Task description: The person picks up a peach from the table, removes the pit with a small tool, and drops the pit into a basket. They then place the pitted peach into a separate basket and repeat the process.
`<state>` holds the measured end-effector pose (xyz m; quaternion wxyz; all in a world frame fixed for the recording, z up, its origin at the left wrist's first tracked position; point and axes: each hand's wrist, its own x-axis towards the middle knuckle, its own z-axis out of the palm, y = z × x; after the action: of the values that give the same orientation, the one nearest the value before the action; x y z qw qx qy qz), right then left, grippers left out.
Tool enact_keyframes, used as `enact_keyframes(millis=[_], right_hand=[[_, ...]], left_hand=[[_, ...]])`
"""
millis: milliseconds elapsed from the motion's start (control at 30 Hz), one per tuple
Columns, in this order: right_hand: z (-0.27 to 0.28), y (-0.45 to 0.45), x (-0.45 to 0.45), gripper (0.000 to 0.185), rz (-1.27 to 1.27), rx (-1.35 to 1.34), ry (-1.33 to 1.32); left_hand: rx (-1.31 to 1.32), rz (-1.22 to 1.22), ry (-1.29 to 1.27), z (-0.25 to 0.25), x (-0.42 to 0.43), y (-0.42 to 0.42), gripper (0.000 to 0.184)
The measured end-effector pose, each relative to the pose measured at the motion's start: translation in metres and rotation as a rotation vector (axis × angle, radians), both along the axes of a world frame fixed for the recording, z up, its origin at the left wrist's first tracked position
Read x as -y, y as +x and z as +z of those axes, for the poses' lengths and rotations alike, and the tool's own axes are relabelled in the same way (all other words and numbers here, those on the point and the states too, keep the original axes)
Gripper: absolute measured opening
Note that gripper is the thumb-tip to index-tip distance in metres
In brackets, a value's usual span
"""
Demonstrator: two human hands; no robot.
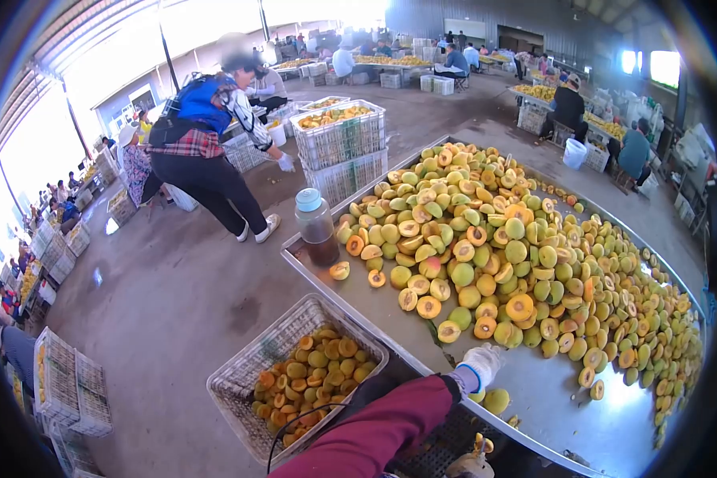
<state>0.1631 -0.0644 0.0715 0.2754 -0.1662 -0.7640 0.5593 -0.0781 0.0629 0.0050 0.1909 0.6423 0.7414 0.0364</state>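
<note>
My left hand (483, 365), in a white glove below a maroon sleeve, is over the near edge of the metal table (550, 398), beside the large pile of halved yellow-green fruit (486, 263). Its fingers are too unclear to read. A few fruits (496, 401) lie just below it. My right hand (470, 464), in a stained glove at the bottom edge, is closed around something small and yellow-orange that I cannot make out. A plastic crate (243, 402) of orange-yellow fruit halves stands below the table's left edge.
A blue-lidded jar (317, 227) of dark liquid stands on the table's left corner. Beyond it are stacked crates (341, 143) of fruit and a person (207, 135) bending forward. More crates (72, 382) stand at the far left. Other people sit at tables behind.
</note>
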Motion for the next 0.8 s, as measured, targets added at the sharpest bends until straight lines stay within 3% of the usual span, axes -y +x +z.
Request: enact_keyframes(millis=[67,133,167,200,267,300,400,467,533,567,600,800], right_hand=[[0.01,-0.002,0.012,0.011,-0.097,-0.009,-0.116],[0.008,0.002,0.009,0.012,-0.001,0.123,-0.162],[0.007,0.006,0.005,0.012,0.013,0.339,-0.41],[0.007,0.007,0.003,0.012,0.018,0.337,-0.4],[0.015,0.002,0.003,0.017,0.014,0.536,-0.504],[-0.002,0.006,0.004,0.017,0.022,0.539,-0.495],[-0.1,0.037,-0.003,0.032,-0.108,0.42,-0.489],[-0.125,0.042,-0.02,0.045,0.134,0.373,0.574],[-0.085,0.033,-0.015,0.047,0.119,0.413,0.611],[-0.062,0.024,-0.012,0.049,0.096,0.452,0.639],[-0.05,0.019,-0.007,0.047,0.069,0.469,0.6],[-0.04,0.005,0.002,0.036,-0.028,0.517,0.44]], left_hand=[[0.025,-0.026,0.058,0.006,0.012,-0.013,0.047],[0.574,0.286,0.155,0.022,0.026,-0.022,0.034],[0.997,0.549,0.066,0.032,0.03,-0.022,0.034],[0.996,0.549,0.079,0.031,0.033,-0.026,0.034],[1.592,0.362,0.201,0.034,0.048,-0.032,0.039],[1.716,0.365,0.226,0.035,0.06,-0.027,0.046],[1.841,0.304,0.295,0.058,0.097,-0.002,0.046],[1.86,0.136,0.137,0.081,0.125,0.01,0.045],[1.674,-0.103,0.217,0.061,0.132,0.034,0.044],[1.381,-0.214,0.274,0.069,0.138,0.037,0.041],[1.366,-0.111,0.169,0.063,0.142,0.048,0.033],[1.0,-0.12,0.287,0.097,0.169,0.052,0.035]])
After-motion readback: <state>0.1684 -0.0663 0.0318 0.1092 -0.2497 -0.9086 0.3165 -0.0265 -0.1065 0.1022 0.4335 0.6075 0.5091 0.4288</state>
